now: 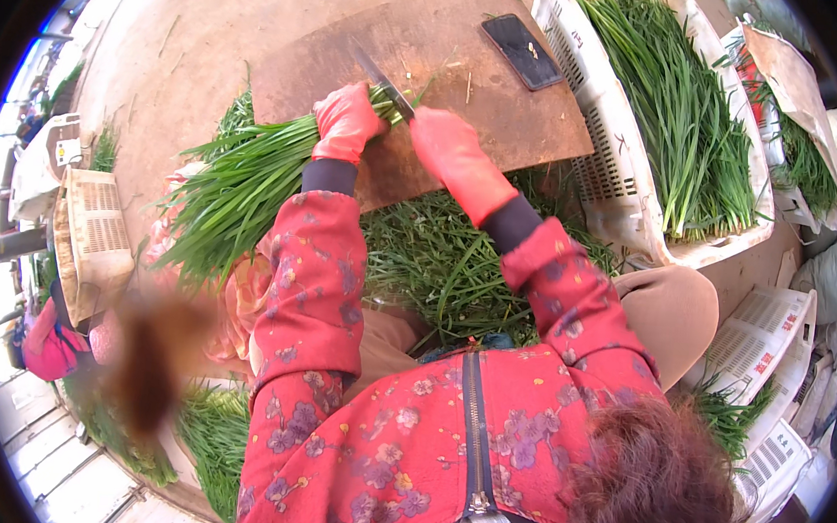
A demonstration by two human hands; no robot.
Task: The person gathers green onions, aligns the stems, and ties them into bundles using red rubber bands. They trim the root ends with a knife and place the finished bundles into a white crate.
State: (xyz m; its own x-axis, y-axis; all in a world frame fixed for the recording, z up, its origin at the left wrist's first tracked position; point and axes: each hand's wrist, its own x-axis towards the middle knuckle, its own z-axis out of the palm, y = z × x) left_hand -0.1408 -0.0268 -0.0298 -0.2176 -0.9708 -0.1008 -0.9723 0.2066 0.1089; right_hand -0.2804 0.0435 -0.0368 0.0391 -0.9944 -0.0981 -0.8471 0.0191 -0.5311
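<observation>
My left hand (348, 120), in a red glove, grips a bunch of garlic chives (251, 179) near its stem ends. The long green leaves fan out to the left, past the edge of a brown board (316, 57). In my right hand (457, 156), also gloved in red, is a knife (379, 76). Its blade points to the upper left and lies across the stem ends, just right of my left hand. Whether the blade touches the board cannot be told. A few pale stem scraps lie on the board near the blade.
A smartphone (523, 51) lies on the board's right part. Beyond it stands a white plastic crate (614, 180) full of chives. Loose leaves (455, 256) are heaped below the board, between my legs. More crates (759, 340) stand at right, and another crate (97, 220) at left. A brown blur (150, 360) covers the lower left.
</observation>
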